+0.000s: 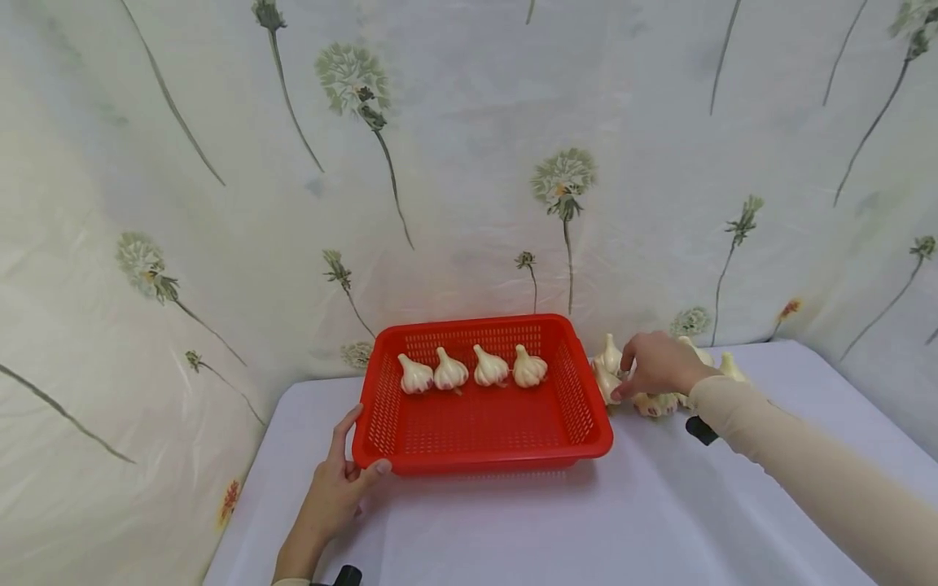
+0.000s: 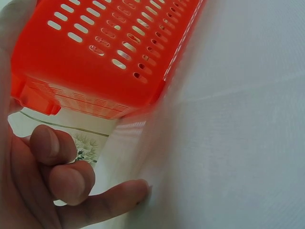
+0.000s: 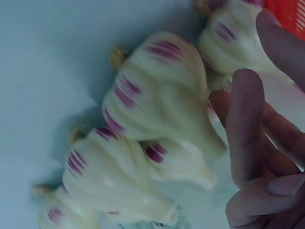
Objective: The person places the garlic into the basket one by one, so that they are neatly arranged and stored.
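Note:
My left hand (image 1: 333, 492) holds the front left corner of a red plastic basket (image 1: 479, 461), thumb over the rim and index finger along the left side. In the left wrist view its other fingers (image 2: 69, 183) curl loosely below the basket wall. Inside, several garlic bulbs (image 1: 490, 368) stand in a row toward the back. To the right of the basket, my right hand (image 1: 659, 364) reaches over a group of garlic bulbs. Its thumb and fingertips are spread around a garlic bulb (image 1: 607, 382) beside the basket wall; the right wrist view shows the fingers overlapping this bulb (image 3: 233, 40).
More purple-streaked garlic bulbs (image 3: 157, 90) lie close together on the white tablecloth (image 1: 469, 529), partly hidden by the right hand in the head view. A patterned curtain (image 1: 469, 203) with dandelions hangs right behind the table and basket.

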Demonstrator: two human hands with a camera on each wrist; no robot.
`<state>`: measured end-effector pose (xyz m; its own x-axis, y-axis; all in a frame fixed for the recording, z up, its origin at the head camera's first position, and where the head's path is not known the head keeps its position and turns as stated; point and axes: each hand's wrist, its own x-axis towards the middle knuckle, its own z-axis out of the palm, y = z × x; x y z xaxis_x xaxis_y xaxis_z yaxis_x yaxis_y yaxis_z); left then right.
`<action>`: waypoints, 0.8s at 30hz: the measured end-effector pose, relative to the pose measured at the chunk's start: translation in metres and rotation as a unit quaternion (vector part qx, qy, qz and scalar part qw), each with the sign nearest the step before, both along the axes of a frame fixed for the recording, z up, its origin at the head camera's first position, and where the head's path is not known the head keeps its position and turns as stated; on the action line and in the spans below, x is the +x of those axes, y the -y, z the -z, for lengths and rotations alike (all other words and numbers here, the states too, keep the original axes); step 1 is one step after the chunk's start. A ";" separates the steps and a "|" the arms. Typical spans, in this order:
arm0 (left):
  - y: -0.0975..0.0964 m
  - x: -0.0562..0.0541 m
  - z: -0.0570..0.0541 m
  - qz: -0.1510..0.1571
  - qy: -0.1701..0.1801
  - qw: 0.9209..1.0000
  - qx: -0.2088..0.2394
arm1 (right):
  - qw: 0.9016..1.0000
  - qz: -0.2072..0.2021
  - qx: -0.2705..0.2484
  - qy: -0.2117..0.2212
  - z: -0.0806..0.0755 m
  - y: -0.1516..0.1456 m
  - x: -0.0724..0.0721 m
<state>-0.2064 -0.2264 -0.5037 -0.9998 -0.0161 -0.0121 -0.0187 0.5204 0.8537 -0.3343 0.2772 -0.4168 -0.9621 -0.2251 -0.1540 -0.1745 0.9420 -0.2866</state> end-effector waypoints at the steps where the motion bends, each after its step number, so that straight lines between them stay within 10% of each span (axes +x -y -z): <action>1: 0.000 0.000 0.000 0.001 -0.001 1.000 0.000 | 1.000 0.001 0.000 -0.003 0.003 0.001 0.001; 24: 0.001 -0.001 0.002 0.006 -0.006 1.000 0.010 | 0.995 -0.009 0.003 -0.102 0.035 0.021 0.008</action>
<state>-0.2069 -0.2270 -0.5056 -1.0000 -0.0039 -0.0006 -0.0025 0.5034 0.8641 -0.3263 0.2562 -0.4519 -0.9695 -0.2414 0.0415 -0.2443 0.9402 -0.2373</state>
